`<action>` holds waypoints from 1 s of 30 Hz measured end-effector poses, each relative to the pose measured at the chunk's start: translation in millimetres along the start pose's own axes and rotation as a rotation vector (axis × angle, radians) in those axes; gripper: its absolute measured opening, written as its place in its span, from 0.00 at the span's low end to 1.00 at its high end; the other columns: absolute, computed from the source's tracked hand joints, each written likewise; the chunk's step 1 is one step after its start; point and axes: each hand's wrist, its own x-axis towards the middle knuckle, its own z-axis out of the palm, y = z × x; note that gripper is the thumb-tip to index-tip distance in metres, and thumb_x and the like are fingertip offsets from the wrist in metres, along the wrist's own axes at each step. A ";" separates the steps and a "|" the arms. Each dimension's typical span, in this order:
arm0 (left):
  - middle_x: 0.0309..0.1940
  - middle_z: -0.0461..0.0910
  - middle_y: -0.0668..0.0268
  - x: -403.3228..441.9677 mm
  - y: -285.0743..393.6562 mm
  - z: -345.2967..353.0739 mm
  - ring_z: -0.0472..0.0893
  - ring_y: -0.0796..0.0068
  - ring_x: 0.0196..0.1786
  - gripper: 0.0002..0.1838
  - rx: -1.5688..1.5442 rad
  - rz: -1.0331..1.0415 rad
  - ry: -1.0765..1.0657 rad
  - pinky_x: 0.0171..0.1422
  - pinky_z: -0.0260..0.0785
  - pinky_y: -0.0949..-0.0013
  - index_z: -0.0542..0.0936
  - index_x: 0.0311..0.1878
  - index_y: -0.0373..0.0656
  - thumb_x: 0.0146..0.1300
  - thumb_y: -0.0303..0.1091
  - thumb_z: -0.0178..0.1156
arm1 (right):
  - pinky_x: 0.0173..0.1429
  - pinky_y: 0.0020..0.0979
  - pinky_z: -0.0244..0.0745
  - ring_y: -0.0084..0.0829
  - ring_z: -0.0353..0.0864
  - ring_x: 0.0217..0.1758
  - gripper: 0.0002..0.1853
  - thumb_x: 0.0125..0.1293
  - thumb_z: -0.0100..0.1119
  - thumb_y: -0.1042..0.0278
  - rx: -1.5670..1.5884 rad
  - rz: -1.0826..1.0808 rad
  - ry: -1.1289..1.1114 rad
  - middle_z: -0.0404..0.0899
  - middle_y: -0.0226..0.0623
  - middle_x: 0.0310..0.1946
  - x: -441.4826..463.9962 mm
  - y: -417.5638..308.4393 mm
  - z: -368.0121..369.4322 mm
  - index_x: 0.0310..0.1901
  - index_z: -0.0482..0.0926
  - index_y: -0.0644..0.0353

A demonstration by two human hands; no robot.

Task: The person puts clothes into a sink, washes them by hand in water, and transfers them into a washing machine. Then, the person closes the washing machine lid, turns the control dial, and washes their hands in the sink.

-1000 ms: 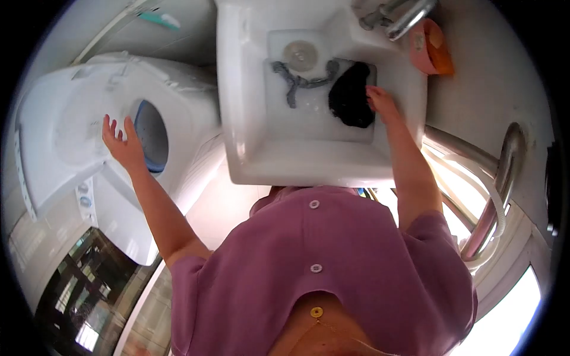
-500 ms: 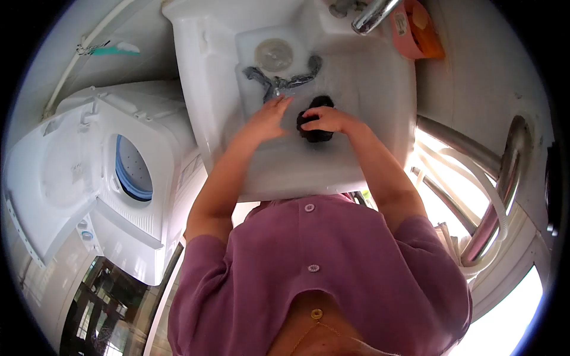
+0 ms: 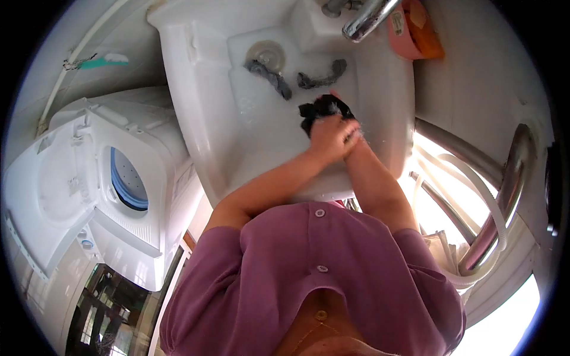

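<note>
A bunched, wet black cloth [image 3: 325, 109] is in my hands over the right part of the white sink [image 3: 261, 148]. My left hand [image 3: 331, 137] is closed on its near side, crossing over my right hand. Most of my right hand [image 3: 352, 146] is hidden behind the left hand and the cloth; a bit of fingertip shows past the cloth's far edge. Two twisted grey sock-like cloths lie apart in the shallow cloudy water: one grey cloth [image 3: 270, 78] by the drain [image 3: 266, 56], the other grey cloth [image 3: 322, 76] just beyond the black one.
A metal faucet [image 3: 369, 22] reaches over the sink's far right, beside a pink-orange container [image 3: 415, 29]. To the left stands a white washing machine [image 3: 77, 172] with its lid raised. Metal pipes [image 3: 499, 202] and a pale hose [image 3: 484, 184] run along the right.
My left hand has moved right, from the grey cloth onto the black one. The grey cloths, touching before, are now separated. The black cloth has been lifted and turned in my hands.
</note>
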 end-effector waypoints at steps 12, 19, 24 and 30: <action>0.65 0.66 0.65 -73.1 -191.7 -0.4 0.60 0.58 0.69 0.29 0.921 -0.091 -0.380 0.64 0.45 0.30 0.70 0.63 0.54 0.60 0.53 0.57 | 0.62 0.40 0.68 0.47 0.76 0.57 0.30 0.65 0.51 0.44 -2.170 -0.179 0.290 0.76 0.51 0.55 49.5 17.7 -64.7 0.58 0.74 0.60; 0.46 0.79 0.55 -18.5 -154.8 7.7 0.77 0.47 0.49 0.23 -0.160 -0.361 0.143 0.56 0.69 0.53 0.74 0.54 0.49 0.51 0.30 0.58 | 0.67 0.45 0.64 0.42 0.72 0.61 0.31 0.68 0.48 0.40 -0.700 0.151 0.230 0.74 0.42 0.58 12.4 23.6 14.9 0.64 0.68 0.52; 0.41 0.80 0.59 -19.0 -26.2 -15.9 0.79 0.56 0.48 0.23 0.053 -0.043 -0.079 0.49 0.70 0.57 0.77 0.51 0.53 0.46 0.37 0.63 | 0.59 0.44 0.72 0.41 0.78 0.50 0.27 0.66 0.49 0.39 -0.294 0.121 -0.121 0.78 0.39 0.49 28.4 21.2 -4.4 0.54 0.74 0.52; 0.38 0.81 0.53 14.0 -140.9 -33.6 0.80 0.50 0.42 0.17 0.137 -0.622 0.193 0.46 0.71 0.51 0.77 0.48 0.47 0.60 0.45 0.55 | 0.59 0.40 0.69 0.38 0.77 0.51 0.31 0.63 0.53 0.41 -0.495 -0.145 0.295 0.79 0.40 0.48 -18.8 50.5 72.6 0.54 0.74 0.63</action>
